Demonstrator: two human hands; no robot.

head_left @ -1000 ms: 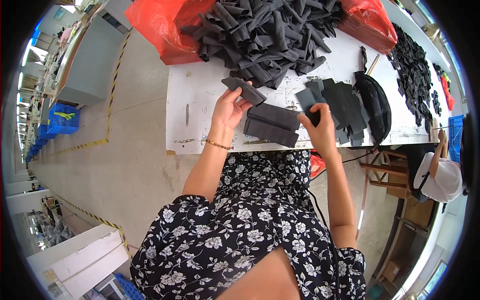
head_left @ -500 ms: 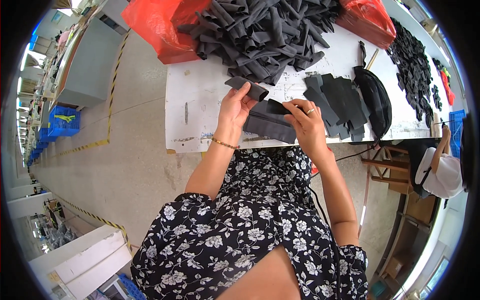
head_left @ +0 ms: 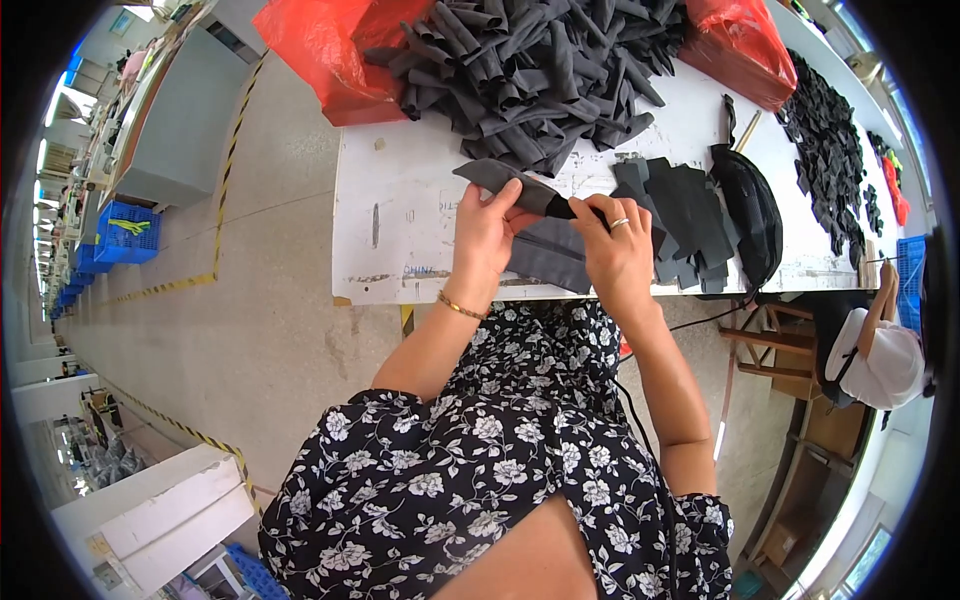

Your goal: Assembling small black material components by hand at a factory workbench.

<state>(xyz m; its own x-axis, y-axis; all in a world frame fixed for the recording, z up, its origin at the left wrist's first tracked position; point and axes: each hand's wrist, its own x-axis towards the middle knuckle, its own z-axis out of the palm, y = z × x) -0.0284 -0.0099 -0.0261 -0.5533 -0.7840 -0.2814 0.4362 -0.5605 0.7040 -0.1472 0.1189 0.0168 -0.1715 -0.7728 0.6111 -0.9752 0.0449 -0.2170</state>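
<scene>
My left hand [head_left: 485,238] pinches a dark grey fabric tube [head_left: 505,182] between thumb and fingers, above the table's near edge. My right hand [head_left: 616,245], with a ring on one finger, is closed on a narrow black fabric piece [head_left: 561,208]. That piece meets the tube's right end; whether it sits inside the opening I cannot tell. Under both hands, flat dark grey fabric pieces [head_left: 550,258] lie on the white table [head_left: 390,225], partly hidden. To the right of my right hand lies a fanned stack of flat dark strips [head_left: 690,215].
A large heap of similar grey tubes [head_left: 545,85] lies ahead, between a red plastic bag [head_left: 335,65] and another red bag [head_left: 748,50]. A black curved pouch [head_left: 748,220] rests right of the strips. Small dark pieces [head_left: 820,130] spread farther right. Another person [head_left: 885,355] sits at far right.
My left hand has moved right with the tube, towards my right hand. The black piece in my right hand, apart from the tube before, now meets the tube's end.
</scene>
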